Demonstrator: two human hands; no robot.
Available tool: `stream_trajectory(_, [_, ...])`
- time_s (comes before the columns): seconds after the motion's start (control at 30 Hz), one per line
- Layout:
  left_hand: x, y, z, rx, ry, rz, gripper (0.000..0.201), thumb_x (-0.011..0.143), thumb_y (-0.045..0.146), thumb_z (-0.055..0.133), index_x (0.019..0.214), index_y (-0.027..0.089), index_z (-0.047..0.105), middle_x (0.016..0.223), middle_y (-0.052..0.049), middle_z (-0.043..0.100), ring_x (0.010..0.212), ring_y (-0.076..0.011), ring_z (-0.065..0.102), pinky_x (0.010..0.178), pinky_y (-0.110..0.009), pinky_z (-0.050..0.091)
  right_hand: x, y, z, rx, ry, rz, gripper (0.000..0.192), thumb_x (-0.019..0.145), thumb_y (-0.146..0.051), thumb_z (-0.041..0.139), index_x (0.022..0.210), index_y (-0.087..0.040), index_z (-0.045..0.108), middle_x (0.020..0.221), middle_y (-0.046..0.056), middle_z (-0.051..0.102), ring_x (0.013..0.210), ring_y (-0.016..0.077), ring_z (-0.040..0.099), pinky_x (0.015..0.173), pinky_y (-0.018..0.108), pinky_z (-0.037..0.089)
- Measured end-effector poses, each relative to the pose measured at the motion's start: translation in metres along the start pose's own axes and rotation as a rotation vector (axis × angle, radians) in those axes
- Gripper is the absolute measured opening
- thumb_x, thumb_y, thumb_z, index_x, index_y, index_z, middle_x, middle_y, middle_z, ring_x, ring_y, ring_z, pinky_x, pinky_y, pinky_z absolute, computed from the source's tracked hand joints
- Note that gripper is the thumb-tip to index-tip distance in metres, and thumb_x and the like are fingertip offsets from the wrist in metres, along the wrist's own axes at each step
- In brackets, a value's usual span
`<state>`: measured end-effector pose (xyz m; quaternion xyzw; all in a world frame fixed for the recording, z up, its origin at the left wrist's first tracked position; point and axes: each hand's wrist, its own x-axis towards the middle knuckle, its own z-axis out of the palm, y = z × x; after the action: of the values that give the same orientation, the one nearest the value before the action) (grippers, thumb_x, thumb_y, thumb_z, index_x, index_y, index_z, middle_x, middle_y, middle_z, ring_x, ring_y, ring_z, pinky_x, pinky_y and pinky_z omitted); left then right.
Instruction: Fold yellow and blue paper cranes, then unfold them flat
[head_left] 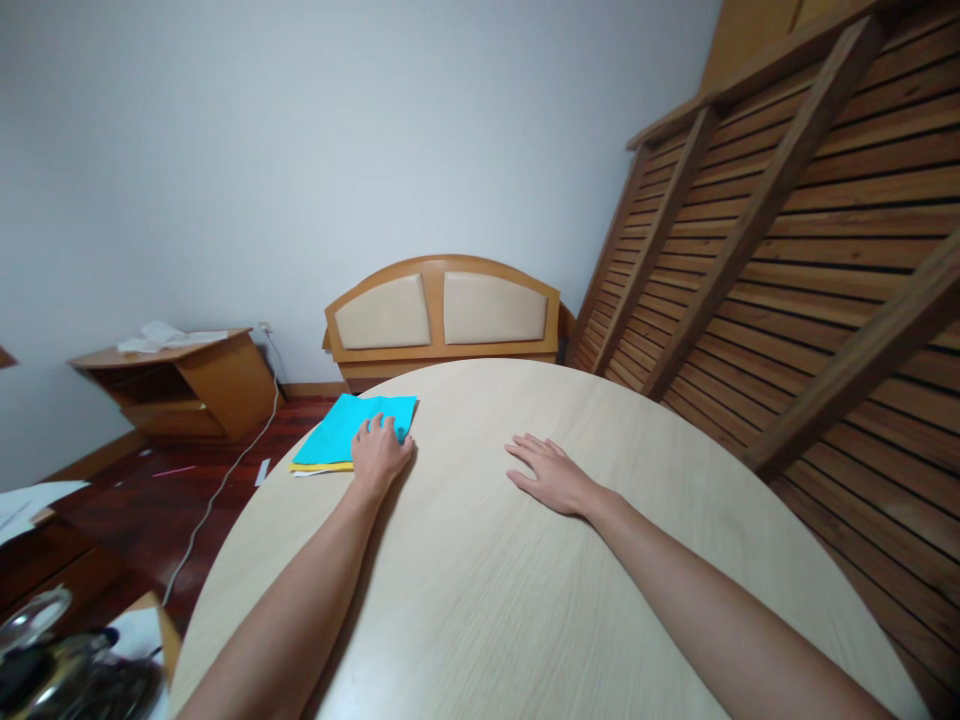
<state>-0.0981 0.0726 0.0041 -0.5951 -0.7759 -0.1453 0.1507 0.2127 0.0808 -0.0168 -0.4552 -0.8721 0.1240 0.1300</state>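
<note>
A small stack of coloured sheets lies on the left side of the round table [480, 590]. Its top sheet is bright blue paper [330, 437], and a strip of yellow paper [339, 467] and a white edge show beneath. My left hand [378, 455] rests over the stack's right part, fingers apart and slightly bent, the thumb near the sheet's right edge. A small darker teal patch by the thumb is too small to make out. Flat on the bare tabletop, right of centre, my right hand [551, 474] is open and holds nothing.
Beyond the table stands a wooden headboard [442, 262] with cream panels. Slatted wooden frames [750, 240] lean along the right. At left are a low cabinet [225, 385] with papers on top, a white cable [225, 480] on the floor, and glass or metal vessels [60, 670] near the table.
</note>
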Motion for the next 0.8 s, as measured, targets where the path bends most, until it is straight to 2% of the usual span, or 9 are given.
stream_trajectory(0.17, [0.0016, 0.0007, -0.0025, 0.015, -0.092, -0.041, 0.04, 0.089, 0.039, 0.049, 0.116, 0.014, 0.064, 0.125, -0.018, 0.065, 0.113, -0.0354, 0.06, 0.088, -0.043, 0.05, 0.0001, 0.0, 0.0008, -0.009, 0.003, -0.002, 0.063, 0.096, -0.055, 0.038, 0.147, -0.018, 0.046, 0.159, 0.011, 0.034, 0.149, 0.0289, 0.025, 0.121, 0.05, 0.014])
stream_trajectory(0.3, [0.0025, 0.0007, -0.0012, -0.016, -0.139, -0.081, 0.038, 0.09, 0.039, 0.046, 0.113, 0.015, 0.064, 0.115, -0.016, 0.069, 0.103, -0.0346, 0.066, 0.078, -0.04, 0.052, 0.0003, 0.0004, 0.0019, -0.015, 0.008, -0.004, 0.063, 0.097, -0.055, 0.038, 0.147, -0.019, 0.046, 0.159, 0.01, 0.034, 0.148, 0.0287, 0.025, 0.121, 0.05, 0.015])
stream_trajectory(0.57, [0.004, -0.0002, -0.0006, -0.037, -0.147, -0.15, 0.038, 0.092, 0.039, 0.04, 0.1, 0.017, 0.069, 0.101, -0.017, 0.073, 0.094, -0.036, 0.069, 0.068, -0.038, 0.05, -0.0012, -0.0008, 0.0011, -0.027, 0.011, -0.001, 0.061, 0.097, -0.054, 0.038, 0.147, -0.019, 0.047, 0.158, 0.01, 0.035, 0.148, 0.0288, 0.027, 0.121, 0.049, 0.016])
stream_trajectory(0.8, [0.005, 0.0017, -0.0066, -0.028, -0.105, -0.089, 0.038, 0.094, 0.033, 0.039, 0.095, 0.017, 0.073, 0.103, -0.016, 0.073, 0.092, -0.0341, 0.069, 0.066, -0.036, 0.048, -0.0007, -0.0019, 0.0001, -0.029, 0.016, -0.002, 0.06, 0.097, -0.053, 0.039, 0.147, -0.019, 0.047, 0.158, 0.01, 0.036, 0.148, 0.0284, 0.028, 0.121, 0.049, 0.016])
